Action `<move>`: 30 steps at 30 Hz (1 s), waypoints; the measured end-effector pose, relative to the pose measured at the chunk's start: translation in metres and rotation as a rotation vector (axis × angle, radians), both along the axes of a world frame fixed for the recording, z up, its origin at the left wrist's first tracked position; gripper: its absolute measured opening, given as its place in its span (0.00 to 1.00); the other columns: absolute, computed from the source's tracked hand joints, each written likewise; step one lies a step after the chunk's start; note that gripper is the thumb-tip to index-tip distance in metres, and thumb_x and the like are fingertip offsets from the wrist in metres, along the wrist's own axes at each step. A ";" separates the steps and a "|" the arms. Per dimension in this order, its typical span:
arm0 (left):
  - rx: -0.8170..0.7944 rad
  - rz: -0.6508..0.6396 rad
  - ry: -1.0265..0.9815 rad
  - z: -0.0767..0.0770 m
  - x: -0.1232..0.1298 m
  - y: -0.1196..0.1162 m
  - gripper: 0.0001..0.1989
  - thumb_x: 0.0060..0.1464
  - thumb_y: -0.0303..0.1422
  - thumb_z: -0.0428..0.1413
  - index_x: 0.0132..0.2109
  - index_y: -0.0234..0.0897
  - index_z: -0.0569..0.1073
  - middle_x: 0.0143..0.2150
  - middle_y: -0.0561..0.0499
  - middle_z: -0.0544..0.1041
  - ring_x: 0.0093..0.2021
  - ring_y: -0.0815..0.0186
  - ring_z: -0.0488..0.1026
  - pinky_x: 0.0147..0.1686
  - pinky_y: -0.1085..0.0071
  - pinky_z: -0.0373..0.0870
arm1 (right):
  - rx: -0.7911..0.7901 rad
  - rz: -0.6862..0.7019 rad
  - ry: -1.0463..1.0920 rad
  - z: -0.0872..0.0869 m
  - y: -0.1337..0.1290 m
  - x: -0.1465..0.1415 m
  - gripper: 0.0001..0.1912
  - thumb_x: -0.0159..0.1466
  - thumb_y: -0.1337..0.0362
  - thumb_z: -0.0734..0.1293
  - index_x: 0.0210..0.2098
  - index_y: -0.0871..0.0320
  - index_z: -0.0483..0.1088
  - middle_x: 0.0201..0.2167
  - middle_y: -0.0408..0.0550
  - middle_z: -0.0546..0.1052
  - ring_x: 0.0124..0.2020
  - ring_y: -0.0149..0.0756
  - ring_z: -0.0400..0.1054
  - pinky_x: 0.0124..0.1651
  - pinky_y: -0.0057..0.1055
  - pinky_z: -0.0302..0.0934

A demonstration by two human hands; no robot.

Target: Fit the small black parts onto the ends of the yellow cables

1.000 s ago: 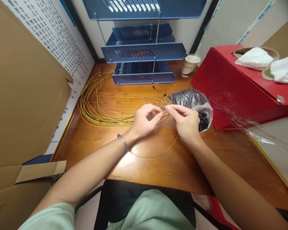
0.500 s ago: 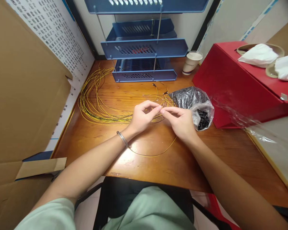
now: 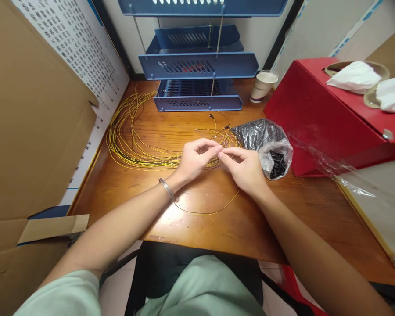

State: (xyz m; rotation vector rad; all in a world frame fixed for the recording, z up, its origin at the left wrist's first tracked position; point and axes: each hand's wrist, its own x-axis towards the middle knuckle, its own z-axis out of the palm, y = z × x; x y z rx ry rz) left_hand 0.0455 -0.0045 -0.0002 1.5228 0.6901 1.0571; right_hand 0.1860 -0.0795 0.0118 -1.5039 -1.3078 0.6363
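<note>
My left hand (image 3: 195,159), with a metal bracelet (image 3: 166,189) at its wrist, is closed in a pinch, thumb against forefinger. Its fingertips meet those of my right hand (image 3: 245,169), which pinches as well. What lies between the fingertips is too small to make out. One thin yellow wire (image 3: 204,214) curves over the table from beside my left wrist to beneath my right hand, apparently held there. Behind both hands stretches a loose coil of yellow and dark wires (image 3: 131,156). Several wire ends with small black connectors (image 3: 212,116) lie just beyond my fingers.
Right of my hands rests an open clear plastic bag (image 3: 266,136) of small black parts. Blue stacked trays (image 3: 197,104) and a paper cup (image 3: 262,87) stand at the back. A red box (image 3: 319,118) with tissues is at right, cardboard (image 3: 36,109) at left.
Both hands have shifted very slightly left, still pinched together at the fingertips. The wire loop keeps nearly the same shape.
</note>
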 end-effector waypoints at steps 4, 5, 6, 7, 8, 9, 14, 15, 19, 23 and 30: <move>-0.025 0.034 -0.012 -0.002 0.001 0.002 0.13 0.51 0.41 0.66 0.34 0.34 0.80 0.33 0.50 0.81 0.33 0.69 0.74 0.38 0.72 0.72 | -0.003 -0.011 0.041 0.000 0.001 0.000 0.11 0.62 0.57 0.70 0.34 0.59 0.81 0.31 0.47 0.82 0.30 0.35 0.70 0.36 0.32 0.62; -0.024 0.041 -0.014 -0.002 0.001 0.002 0.13 0.52 0.41 0.65 0.34 0.34 0.79 0.33 0.50 0.81 0.33 0.69 0.74 0.38 0.72 0.72 | -0.005 -0.011 0.052 0.000 0.001 0.000 0.11 0.62 0.57 0.70 0.34 0.59 0.80 0.31 0.47 0.82 0.31 0.35 0.70 0.37 0.33 0.63; -0.021 0.047 -0.017 -0.002 0.001 0.003 0.13 0.52 0.41 0.65 0.34 0.34 0.79 0.33 0.50 0.80 0.33 0.70 0.74 0.38 0.72 0.72 | -0.008 -0.010 0.059 0.000 0.001 0.000 0.11 0.62 0.57 0.70 0.33 0.59 0.79 0.31 0.47 0.81 0.31 0.35 0.70 0.38 0.33 0.63; -0.015 0.052 -0.021 -0.002 0.001 0.003 0.13 0.53 0.42 0.65 0.34 0.34 0.79 0.33 0.51 0.80 0.33 0.70 0.73 0.38 0.72 0.71 | -0.012 -0.009 0.062 0.001 0.001 0.000 0.11 0.62 0.57 0.70 0.33 0.59 0.79 0.31 0.47 0.81 0.31 0.35 0.71 0.38 0.33 0.63; -0.010 0.057 -0.026 -0.002 0.002 0.003 0.14 0.53 0.42 0.65 0.34 0.34 0.78 0.33 0.51 0.80 0.33 0.70 0.73 0.38 0.73 0.71 | -0.015 -0.007 0.063 0.001 0.001 0.000 0.11 0.62 0.57 0.70 0.32 0.58 0.78 0.31 0.47 0.81 0.31 0.35 0.71 0.38 0.33 0.63; -0.003 0.062 -0.029 -0.002 0.002 0.003 0.14 0.53 0.43 0.65 0.34 0.34 0.78 0.33 0.51 0.79 0.33 0.70 0.73 0.38 0.73 0.71 | -0.016 -0.005 0.063 0.001 0.001 0.000 0.10 0.62 0.57 0.69 0.32 0.58 0.78 0.31 0.47 0.81 0.31 0.35 0.71 0.38 0.33 0.63; 0.031 0.092 0.000 -0.002 0.003 0.002 0.19 0.55 0.48 0.63 0.32 0.35 0.74 0.29 0.53 0.75 0.30 0.71 0.69 0.35 0.73 0.69 | -0.014 -0.009 0.093 0.002 0.001 -0.001 0.10 0.60 0.57 0.70 0.30 0.58 0.77 0.30 0.46 0.80 0.31 0.35 0.70 0.36 0.32 0.63; 0.033 0.100 0.004 -0.002 0.003 0.002 0.20 0.56 0.49 0.62 0.31 0.35 0.73 0.28 0.53 0.73 0.29 0.71 0.68 0.34 0.72 0.68 | -0.015 -0.011 0.104 0.002 0.001 -0.001 0.10 0.60 0.57 0.70 0.30 0.58 0.77 0.29 0.46 0.80 0.31 0.35 0.70 0.36 0.32 0.63; 0.026 0.114 -0.007 -0.002 0.001 0.003 0.21 0.60 0.51 0.57 0.32 0.36 0.73 0.26 0.54 0.71 0.29 0.71 0.68 0.34 0.72 0.68 | -0.017 -0.022 0.142 0.003 0.001 -0.002 0.10 0.58 0.57 0.70 0.29 0.58 0.78 0.28 0.46 0.79 0.30 0.35 0.69 0.34 0.31 0.62; 0.020 0.038 -0.023 -0.001 0.000 0.002 0.20 0.58 0.50 0.60 0.39 0.36 0.80 0.32 0.50 0.78 0.33 0.69 0.73 0.38 0.71 0.71 | -0.023 -0.012 0.183 0.004 0.002 -0.002 0.10 0.57 0.57 0.71 0.29 0.58 0.78 0.28 0.45 0.79 0.27 0.32 0.66 0.30 0.30 0.58; -0.001 -0.059 -0.003 -0.003 0.000 -0.002 0.14 0.54 0.43 0.65 0.39 0.37 0.84 0.39 0.46 0.83 0.40 0.64 0.78 0.45 0.67 0.73 | -0.019 0.016 0.205 0.004 0.002 -0.002 0.10 0.57 0.58 0.70 0.27 0.58 0.76 0.25 0.43 0.76 0.25 0.30 0.60 0.29 0.29 0.54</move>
